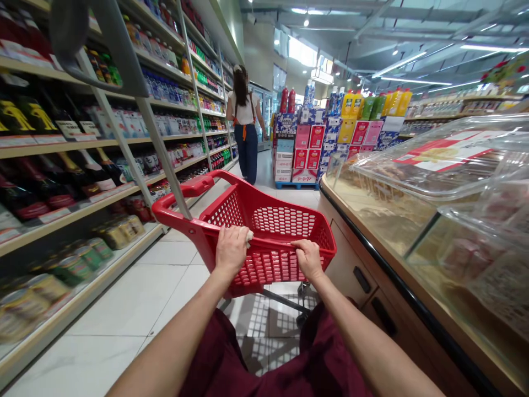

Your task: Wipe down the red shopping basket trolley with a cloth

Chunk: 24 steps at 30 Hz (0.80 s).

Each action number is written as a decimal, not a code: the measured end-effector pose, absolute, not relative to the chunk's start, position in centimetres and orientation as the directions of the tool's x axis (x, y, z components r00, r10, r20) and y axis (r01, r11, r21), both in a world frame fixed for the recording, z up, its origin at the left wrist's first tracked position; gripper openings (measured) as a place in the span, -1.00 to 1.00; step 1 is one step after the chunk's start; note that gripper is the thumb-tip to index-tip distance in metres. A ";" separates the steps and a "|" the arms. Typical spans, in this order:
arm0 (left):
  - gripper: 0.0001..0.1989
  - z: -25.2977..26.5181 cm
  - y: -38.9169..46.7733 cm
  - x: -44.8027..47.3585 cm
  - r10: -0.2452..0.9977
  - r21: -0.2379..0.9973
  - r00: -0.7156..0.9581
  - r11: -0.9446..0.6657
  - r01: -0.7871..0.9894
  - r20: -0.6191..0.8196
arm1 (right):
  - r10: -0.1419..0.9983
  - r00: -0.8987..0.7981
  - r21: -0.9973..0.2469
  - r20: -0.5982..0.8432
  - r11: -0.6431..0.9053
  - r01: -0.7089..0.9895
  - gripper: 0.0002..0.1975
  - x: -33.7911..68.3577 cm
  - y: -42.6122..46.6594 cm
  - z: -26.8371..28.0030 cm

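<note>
A red plastic shopping cart (268, 196) with perforated basket walls stands right in front of me. My left hand (231, 249) is closed over the side rim of its basket. A small crumpled whitish thing (249, 237), perhaps tissue, pokes out by that hand's fingers; what it is I cannot make out. Further right along the same rim, my right hand (308, 257) is wrapped around the edge with the thumb on top. The red push handle (169, 208) lies to the left, touched by neither hand. No goods show in the visible part of the basket.
Shelves of bottles and cans (124, 140) line the left side. On the right is a wooden counter (367, 242) with clear plastic covers (438, 149). Ahead, a person (247, 127) walks near stacked drink cartons (308, 146). A grey post (161, 149) rises beside the cart handle.
</note>
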<state>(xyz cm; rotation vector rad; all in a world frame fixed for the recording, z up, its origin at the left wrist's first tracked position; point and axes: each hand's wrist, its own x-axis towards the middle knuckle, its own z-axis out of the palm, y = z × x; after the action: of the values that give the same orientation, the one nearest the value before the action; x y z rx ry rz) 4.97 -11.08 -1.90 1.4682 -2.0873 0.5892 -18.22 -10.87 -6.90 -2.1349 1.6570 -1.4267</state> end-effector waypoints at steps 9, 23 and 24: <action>-0.71 -3.0 -10.4 2.0 -0.720 -0.027 -0.336 0.403 -0.915 0.607 | -0.783 0.024 -0.538 0.622 -0.449 -0.713 -0.70 -18.1 -10.7 -7.3; -0.72 -2.7 -10.4 1.8 -0.741 0.015 -0.305 0.391 -0.920 0.599 | -0.791 0.049 -0.526 0.609 -0.450 -0.722 -0.68 -18.6 -10.7 -7.0; -0.71 -2.4 -10.4 2.4 -0.745 0.016 -0.283 0.366 -0.930 0.604 | -0.799 0.035 -0.537 0.600 -0.435 -0.723 -0.70 -18.7 -10.8 -6.9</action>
<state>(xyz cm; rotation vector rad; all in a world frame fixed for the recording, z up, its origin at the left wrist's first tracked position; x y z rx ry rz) 2.37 -10.44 -2.41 1.4453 -2.1099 0.4665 -18.71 -10.78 -6.89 -2.1975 1.6211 -1.3743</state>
